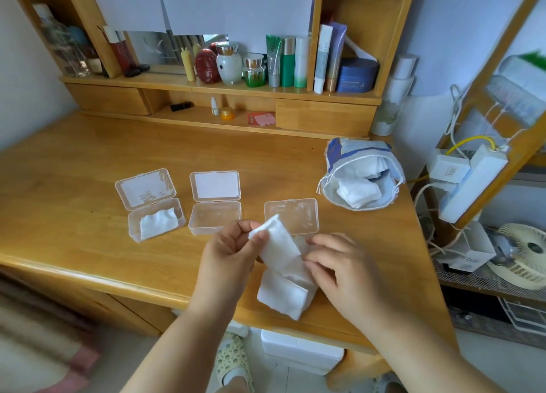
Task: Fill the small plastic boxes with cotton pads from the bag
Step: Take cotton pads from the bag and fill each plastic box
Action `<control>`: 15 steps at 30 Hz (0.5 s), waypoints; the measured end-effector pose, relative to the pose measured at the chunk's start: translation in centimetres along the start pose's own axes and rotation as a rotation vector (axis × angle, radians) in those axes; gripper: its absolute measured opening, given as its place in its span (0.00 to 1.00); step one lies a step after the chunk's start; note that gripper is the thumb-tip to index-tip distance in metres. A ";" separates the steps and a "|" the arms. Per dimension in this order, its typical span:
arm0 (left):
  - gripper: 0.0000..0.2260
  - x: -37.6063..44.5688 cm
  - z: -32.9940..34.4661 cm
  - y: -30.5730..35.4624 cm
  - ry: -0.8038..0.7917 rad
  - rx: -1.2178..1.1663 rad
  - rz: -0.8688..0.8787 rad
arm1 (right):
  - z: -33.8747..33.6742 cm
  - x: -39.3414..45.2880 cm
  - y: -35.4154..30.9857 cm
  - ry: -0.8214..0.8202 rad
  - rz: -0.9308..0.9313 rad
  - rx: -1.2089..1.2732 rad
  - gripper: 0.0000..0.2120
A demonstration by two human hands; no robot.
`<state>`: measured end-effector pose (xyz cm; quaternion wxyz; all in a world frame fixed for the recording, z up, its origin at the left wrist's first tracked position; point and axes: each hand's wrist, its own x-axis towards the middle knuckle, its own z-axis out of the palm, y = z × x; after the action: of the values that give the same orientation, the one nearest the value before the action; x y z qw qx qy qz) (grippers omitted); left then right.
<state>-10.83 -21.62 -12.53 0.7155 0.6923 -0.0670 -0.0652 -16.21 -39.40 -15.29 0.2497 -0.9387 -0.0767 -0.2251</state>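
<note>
Cotton pads [280, 249], a white stack of them, sit right between the two hands above the near edge of the worktop [74, 203]. The left hand [227, 255] pinches the stack's upper corner, thumb and fingers curled on it; the right hand [339, 267] grips the lower side, fingertips pressed into the pads. More pads lie beneath on the wood, a loose white heap [283, 298]. Just behind the hands, the right box [292, 215] shows its clear lid up; its tray is hidden by the pads. The middle box [215, 217] lies open with nothing visible inside, and the left box [155, 218] is open with pads already in it. Over to the right, well apart, the bag [360, 175] lies on its side, mouth gaping, pads showing inside. Bottles and jars [254, 65] line the shelf behind.
</note>
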 end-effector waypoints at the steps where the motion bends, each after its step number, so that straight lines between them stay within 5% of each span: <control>1: 0.03 0.0 -0.2 -0.2 0.026 -0.015 -0.022 | 0.1 -0.2 0.1 0.036 0.043 0.043 0.03; 9: 0.05 -1.0 -0.8 -1.9 0.360 0.008 -0.075 | -0.2 -0.6 -0.5 0.147 0.092 0.079 0.15; 15: 0.07 -2.8 -0.3 -2.0 0.258 -0.161 -0.247 | -0.9 -0.8 -1.1 0.204 0.208 0.213 0.05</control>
<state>-13.51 -20.91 -14.55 0.7576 0.6386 0.1162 -0.0687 -17.49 -38.97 -14.48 0.3763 -0.8821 0.0232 -0.2825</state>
